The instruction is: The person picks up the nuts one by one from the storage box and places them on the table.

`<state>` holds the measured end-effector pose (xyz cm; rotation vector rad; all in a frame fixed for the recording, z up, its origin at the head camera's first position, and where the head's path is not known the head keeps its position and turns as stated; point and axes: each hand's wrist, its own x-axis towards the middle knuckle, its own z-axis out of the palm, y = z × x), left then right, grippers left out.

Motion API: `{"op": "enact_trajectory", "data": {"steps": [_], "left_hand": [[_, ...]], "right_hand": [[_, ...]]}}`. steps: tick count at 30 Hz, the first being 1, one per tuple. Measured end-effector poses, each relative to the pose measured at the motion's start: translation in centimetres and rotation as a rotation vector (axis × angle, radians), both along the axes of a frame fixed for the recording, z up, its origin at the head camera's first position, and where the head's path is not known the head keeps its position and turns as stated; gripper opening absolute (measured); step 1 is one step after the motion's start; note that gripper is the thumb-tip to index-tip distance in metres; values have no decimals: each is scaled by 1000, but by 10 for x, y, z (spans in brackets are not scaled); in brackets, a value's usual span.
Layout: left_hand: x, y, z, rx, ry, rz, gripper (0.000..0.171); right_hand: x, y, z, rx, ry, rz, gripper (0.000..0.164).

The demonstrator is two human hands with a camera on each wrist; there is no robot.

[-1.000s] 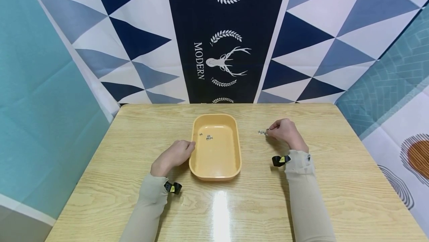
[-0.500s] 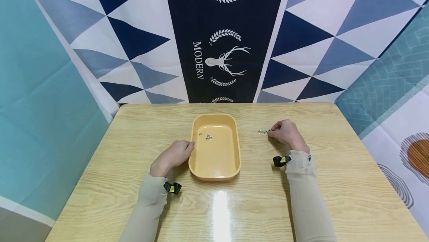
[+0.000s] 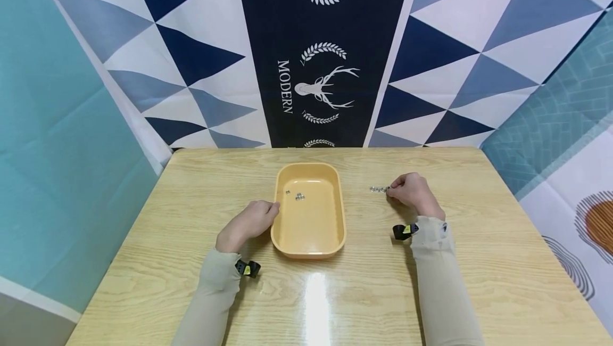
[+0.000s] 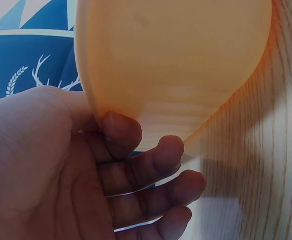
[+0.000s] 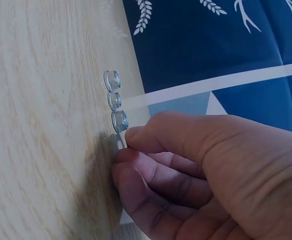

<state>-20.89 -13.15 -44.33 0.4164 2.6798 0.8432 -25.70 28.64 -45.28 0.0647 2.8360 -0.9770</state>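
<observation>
My left hand [image 3: 249, 223] grips the left rim of a yellow plastic tray [image 3: 310, 231]. In the left wrist view its fingers curl against the tray's outer wall [image 4: 181, 55]. Inside the tray lie a small cluster of clear glass gems [image 3: 299, 197] and a single gem [image 3: 288, 192] nearer the left wall. To the right of the tray, my right hand [image 3: 413, 195] has thumb and fingertips together at the near end of a row of clear gems [image 3: 375, 189]. Seen from the right wrist, a gem [image 5: 119, 141] shows partly between the fingertips, beside a neighbouring gem [image 5: 119, 121].
Both hands work over a light wood-grain table [image 3: 364, 293]. A patterned cloth backdrop [image 3: 311, 69] rises directly behind its far edge, with teal cloth [image 3: 62, 138] along the left side. Each wrist wears a small black camera strap.
My right hand has shifted slightly to the right along the row, and more gems show to the left of its fingertips. My left hand and the tray have stayed put.
</observation>
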Motion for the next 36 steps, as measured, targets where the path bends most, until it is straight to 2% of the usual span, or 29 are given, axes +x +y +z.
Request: {"op": "enact_trajectory", "data": {"steps": [20,36], "left_hand": [[1,-1,0,20,12,0,49],[0,-1,-3,28,-16,3,51]], "right_hand": [[-2,-1,0,8,-32,-15,24],[-2,-2,-1,-11,-82,-23,26]]}}
